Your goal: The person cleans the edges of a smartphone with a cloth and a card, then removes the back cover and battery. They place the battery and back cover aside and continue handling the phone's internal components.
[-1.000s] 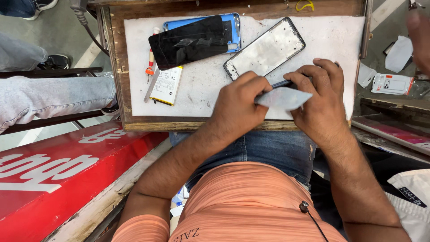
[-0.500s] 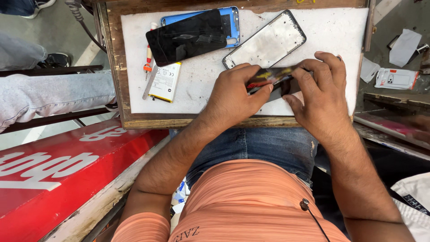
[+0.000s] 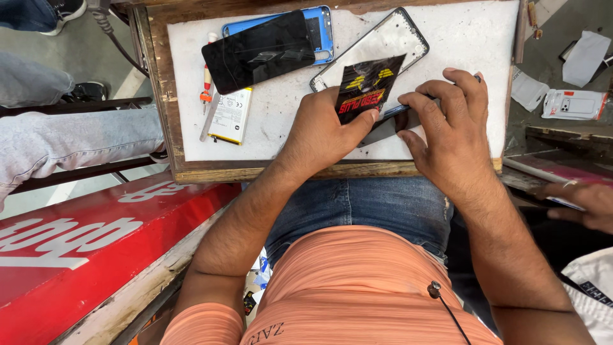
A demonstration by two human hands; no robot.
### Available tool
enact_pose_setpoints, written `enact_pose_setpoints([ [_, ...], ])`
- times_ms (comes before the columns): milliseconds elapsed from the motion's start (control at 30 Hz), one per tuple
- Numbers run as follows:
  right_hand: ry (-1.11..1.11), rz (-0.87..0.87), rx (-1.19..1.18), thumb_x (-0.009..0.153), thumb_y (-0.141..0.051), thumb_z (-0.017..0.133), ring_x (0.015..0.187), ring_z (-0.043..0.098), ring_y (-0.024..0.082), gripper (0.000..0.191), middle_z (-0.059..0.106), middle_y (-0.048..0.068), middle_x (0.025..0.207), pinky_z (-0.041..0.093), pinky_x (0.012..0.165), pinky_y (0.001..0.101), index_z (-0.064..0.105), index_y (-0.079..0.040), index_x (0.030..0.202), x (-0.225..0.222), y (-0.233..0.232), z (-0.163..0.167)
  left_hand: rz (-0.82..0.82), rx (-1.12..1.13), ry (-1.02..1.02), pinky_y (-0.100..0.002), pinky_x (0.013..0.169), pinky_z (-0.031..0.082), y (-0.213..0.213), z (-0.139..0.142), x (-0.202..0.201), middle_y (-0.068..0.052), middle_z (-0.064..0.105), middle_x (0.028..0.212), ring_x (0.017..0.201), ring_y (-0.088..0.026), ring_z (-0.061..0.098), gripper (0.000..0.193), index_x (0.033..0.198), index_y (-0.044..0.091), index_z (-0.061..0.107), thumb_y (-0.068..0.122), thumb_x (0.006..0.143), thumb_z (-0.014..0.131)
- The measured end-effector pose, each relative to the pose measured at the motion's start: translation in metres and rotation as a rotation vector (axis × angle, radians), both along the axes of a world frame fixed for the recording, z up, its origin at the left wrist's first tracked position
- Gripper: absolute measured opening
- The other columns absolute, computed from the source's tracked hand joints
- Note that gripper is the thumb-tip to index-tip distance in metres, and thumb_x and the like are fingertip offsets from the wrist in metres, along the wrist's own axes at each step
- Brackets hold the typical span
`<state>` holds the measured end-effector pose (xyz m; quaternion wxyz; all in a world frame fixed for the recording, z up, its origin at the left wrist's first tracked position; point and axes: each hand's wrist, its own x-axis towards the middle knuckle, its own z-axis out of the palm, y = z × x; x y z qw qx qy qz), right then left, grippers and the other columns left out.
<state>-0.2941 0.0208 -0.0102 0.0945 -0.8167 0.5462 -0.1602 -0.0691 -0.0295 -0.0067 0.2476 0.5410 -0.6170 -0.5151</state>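
While the left hand (image 3: 319,131) pinches a small black sachet (image 3: 365,89) with yellow and red print between thumb and fingers, the sachet is held upright at the upper centre of the frame, just over the lower end of an empty phone frame (image 3: 370,51). The right hand (image 3: 450,131) is pressed flat, fingers curled narrowly, on a dark flat piece (image 3: 383,131) lying on the white work mat (image 3: 281,121); whether that piece is gripped or merely steadied cannot be told. The phone frame is seen tilted, its rim dark and its middle showing the mat.

At the upper left of the mat a black phone screen (image 3: 258,51) is laid across a blue back cover (image 3: 319,29), which shows only at its top and right edges. Just below the screen a flat rectangular battery (image 3: 230,115) with a white label and a yellow lower edge is placed, with a red-handled screwdriver (image 3: 206,83) just beside it on the left. The mat is carried on a worn wooden tray (image 3: 255,171) resting over the lap.

At the right edge of the frame a white blister package (image 3: 575,104) bearing a picture of a phone case is seen, with a white pouch (image 3: 587,57) above it. A large red sign with white lettering (image 3: 76,236) fills the lower left. Another person's hand (image 3: 581,201) enters at the right edge
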Motion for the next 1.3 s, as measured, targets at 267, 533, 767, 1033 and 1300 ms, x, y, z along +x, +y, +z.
enact_pose_setpoints([
  [267,-0.006,0.002,0.009,0.082,-0.017,0.093,0.148,0.036,0.035,0.062,0.051,0.009,0.139,0.026,0.128,0.0672,0.064,-0.017,0.136,0.001,-0.001,0.004,0.071,-0.163,0.295,-0.029,0.080,0.061,0.008,-0.011,0.012,-0.007,0.080,0.099,0.090,-0.014,0.076,0.023,0.113,0.003,0.074,0.019,0.097,0.074],
  [533,-0.096,-0.006,0.029,0.079,-0.018,0.093,0.130,0.045,0.034,0.049,0.059,0.010,0.122,0.041,0.111,0.0510,0.070,-0.011,0.122,0.006,-0.010,0.021,0.228,-0.023,0.395,-0.027,0.080,0.055,0.035,-0.032,0.041,-0.005,0.074,0.097,0.089,-0.013,0.067,0.018,0.111,0.001,0.073,0.015,0.100,0.070],
  [767,-0.248,-0.100,0.044,0.077,-0.013,0.090,0.114,0.053,0.030,0.034,0.064,0.007,0.107,0.044,0.099,0.0413,0.071,-0.009,0.104,0.003,-0.017,0.036,-0.124,-0.133,0.544,-0.028,0.091,0.057,0.046,-0.017,0.031,-0.013,0.068,0.129,0.106,-0.013,0.069,0.026,0.117,0.002,0.068,0.019,0.098,0.073],
  [1033,-0.837,-0.246,0.331,0.095,-0.014,0.073,0.105,0.065,0.019,0.021,0.068,0.009,0.113,0.053,0.091,0.0335,0.062,-0.005,0.112,0.030,0.002,0.017,-0.001,-0.590,0.357,-0.029,0.083,0.065,0.048,0.021,0.026,-0.016,0.069,0.129,0.104,-0.021,0.076,0.016,0.109,0.001,0.071,0.016,0.102,0.073],
  [1300,-0.524,-0.139,0.183,0.098,-0.014,0.069,0.097,0.075,0.023,0.025,0.076,0.014,0.106,0.059,0.083,0.0334,0.070,-0.002,0.120,0.029,0.006,0.039,-0.009,-0.669,0.262,-0.035,0.090,0.064,0.037,0.033,0.027,-0.013,0.070,0.125,0.109,-0.025,0.075,0.017,0.110,0.003,0.072,0.016,0.099,0.075],
])
